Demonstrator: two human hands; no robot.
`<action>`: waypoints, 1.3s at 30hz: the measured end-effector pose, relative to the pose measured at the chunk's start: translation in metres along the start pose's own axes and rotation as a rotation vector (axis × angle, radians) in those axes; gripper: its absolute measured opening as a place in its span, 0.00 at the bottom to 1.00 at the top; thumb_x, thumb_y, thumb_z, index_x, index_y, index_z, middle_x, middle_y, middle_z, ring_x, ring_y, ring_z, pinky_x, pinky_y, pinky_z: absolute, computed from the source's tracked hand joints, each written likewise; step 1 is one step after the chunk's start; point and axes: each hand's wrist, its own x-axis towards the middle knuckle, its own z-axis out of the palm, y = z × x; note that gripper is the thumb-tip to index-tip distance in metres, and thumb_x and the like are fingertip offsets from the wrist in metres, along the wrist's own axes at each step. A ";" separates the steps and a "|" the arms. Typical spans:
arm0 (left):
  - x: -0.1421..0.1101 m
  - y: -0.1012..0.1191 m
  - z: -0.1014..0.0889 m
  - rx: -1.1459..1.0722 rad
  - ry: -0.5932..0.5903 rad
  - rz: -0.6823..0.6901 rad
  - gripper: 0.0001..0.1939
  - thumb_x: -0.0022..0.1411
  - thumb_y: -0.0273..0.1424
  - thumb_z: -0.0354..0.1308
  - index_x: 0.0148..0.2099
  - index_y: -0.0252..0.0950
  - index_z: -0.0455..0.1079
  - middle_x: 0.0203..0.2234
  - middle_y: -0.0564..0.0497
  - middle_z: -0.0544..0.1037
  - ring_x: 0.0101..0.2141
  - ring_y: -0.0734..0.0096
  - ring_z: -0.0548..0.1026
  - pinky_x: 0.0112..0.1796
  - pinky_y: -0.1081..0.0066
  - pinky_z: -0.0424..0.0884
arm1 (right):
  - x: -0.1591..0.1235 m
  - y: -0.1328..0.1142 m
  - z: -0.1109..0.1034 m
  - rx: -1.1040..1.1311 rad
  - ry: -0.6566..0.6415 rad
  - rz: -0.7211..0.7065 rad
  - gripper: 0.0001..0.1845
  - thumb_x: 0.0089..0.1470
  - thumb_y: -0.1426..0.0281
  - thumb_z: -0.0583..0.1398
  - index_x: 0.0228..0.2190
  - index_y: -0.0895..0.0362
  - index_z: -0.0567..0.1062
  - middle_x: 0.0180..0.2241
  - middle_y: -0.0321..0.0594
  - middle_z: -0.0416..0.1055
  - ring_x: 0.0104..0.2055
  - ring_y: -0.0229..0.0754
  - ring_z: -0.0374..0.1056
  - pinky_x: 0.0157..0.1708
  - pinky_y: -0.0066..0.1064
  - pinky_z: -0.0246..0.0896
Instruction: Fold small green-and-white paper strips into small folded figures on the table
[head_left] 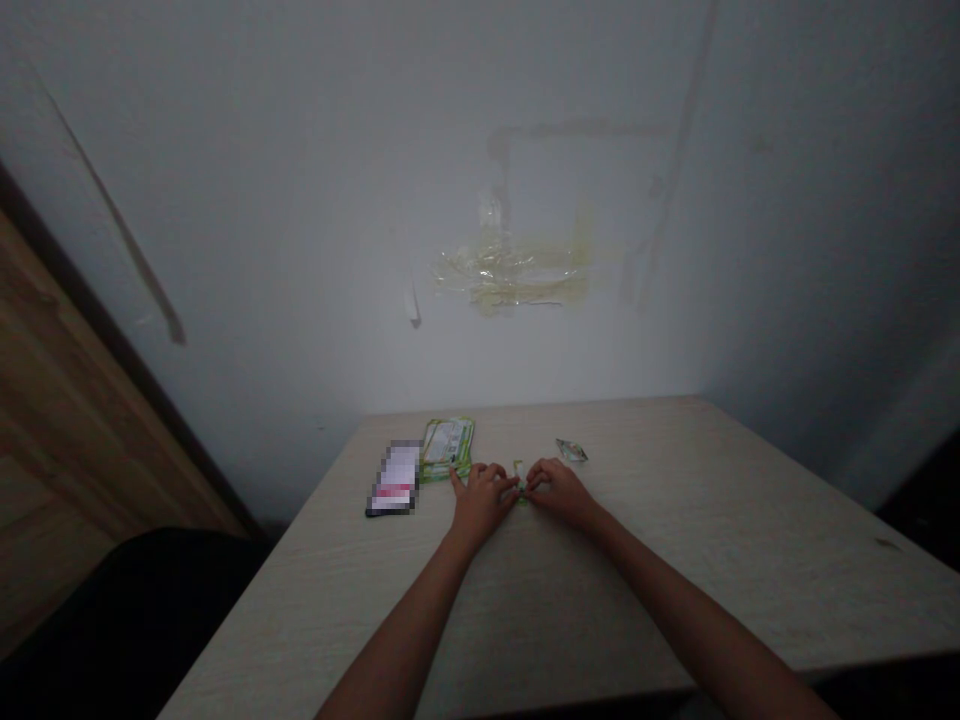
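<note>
A small green-and-white wrapper-like piece [520, 490] lies between my two hands at the middle of the table, mostly covered by fingers. My left hand [482, 497] holds its left side with thumb and fingertips, its little finger stretched out toward the stack of packets. From the other side my right hand [561, 490] pinches the piece, fingers curled. Just beyond the right hand rests a small folded wrapper [571, 450], silvery and green. Left of my left hand lies a stack of green-and-white flat packets [448, 440].
A phone [395, 478] with a blurred-out screen lies beside the packets on the pale wooden table [637, 620]. Behind the table stands a wall with peeling clear tape [510, 275]. A dark rounded object [150, 600] and wooden panel [75, 420] are at left.
</note>
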 end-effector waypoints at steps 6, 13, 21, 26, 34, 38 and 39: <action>0.000 0.001 0.000 0.024 0.000 -0.017 0.13 0.62 0.43 0.56 0.48 0.58 0.74 0.46 0.53 0.75 0.52 0.56 0.64 0.56 0.29 0.33 | -0.002 -0.001 0.000 0.026 -0.016 0.016 0.07 0.43 0.75 0.64 0.29 0.55 0.73 0.30 0.36 0.76 0.39 0.42 0.70 0.43 0.33 0.61; 0.000 0.001 0.000 0.023 -0.003 -0.015 0.13 0.62 0.42 0.56 0.49 0.57 0.73 0.46 0.54 0.75 0.52 0.57 0.64 0.56 0.29 0.34 | -0.004 0.003 0.000 0.084 -0.062 0.020 0.08 0.41 0.72 0.66 0.27 0.55 0.73 0.32 0.37 0.75 0.37 0.41 0.72 0.43 0.34 0.63; 0.000 0.000 -0.001 -0.016 -0.023 -0.038 0.15 0.62 0.43 0.56 0.50 0.56 0.72 0.47 0.52 0.73 0.53 0.57 0.64 0.57 0.31 0.35 | -0.004 0.006 0.001 0.265 -0.071 0.150 0.12 0.41 0.69 0.66 0.31 0.56 0.72 0.34 0.37 0.75 0.34 0.40 0.73 0.41 0.34 0.66; 0.001 0.001 -0.002 -0.025 -0.009 -0.076 0.17 0.59 0.43 0.58 0.51 0.54 0.72 0.48 0.51 0.72 0.52 0.56 0.64 0.58 0.33 0.39 | -0.002 0.012 0.003 0.151 0.057 0.116 0.11 0.46 0.71 0.63 0.35 0.56 0.73 0.31 0.37 0.76 0.40 0.44 0.71 0.48 0.38 0.60; -0.001 0.004 -0.004 -0.018 -0.017 -0.056 0.14 0.62 0.41 0.55 0.49 0.54 0.73 0.46 0.50 0.73 0.52 0.57 0.64 0.58 0.34 0.38 | -0.001 0.023 0.008 -0.005 0.117 0.067 0.12 0.50 0.70 0.62 0.39 0.56 0.76 0.34 0.41 0.74 0.42 0.45 0.68 0.49 0.40 0.59; -0.001 0.001 -0.003 -0.054 -0.006 -0.025 0.13 0.64 0.40 0.53 0.48 0.54 0.74 0.44 0.51 0.74 0.51 0.59 0.65 0.57 0.33 0.36 | -0.003 0.022 0.013 -0.140 0.143 0.020 0.13 0.48 0.68 0.66 0.38 0.56 0.79 0.39 0.46 0.72 0.47 0.49 0.64 0.53 0.44 0.56; -0.001 0.001 -0.003 -0.057 -0.003 -0.023 0.13 0.64 0.40 0.53 0.48 0.54 0.74 0.44 0.52 0.74 0.51 0.59 0.65 0.57 0.33 0.36 | -0.004 0.022 0.014 -0.158 0.140 0.013 0.13 0.48 0.68 0.66 0.38 0.56 0.79 0.40 0.46 0.72 0.48 0.49 0.63 0.53 0.45 0.56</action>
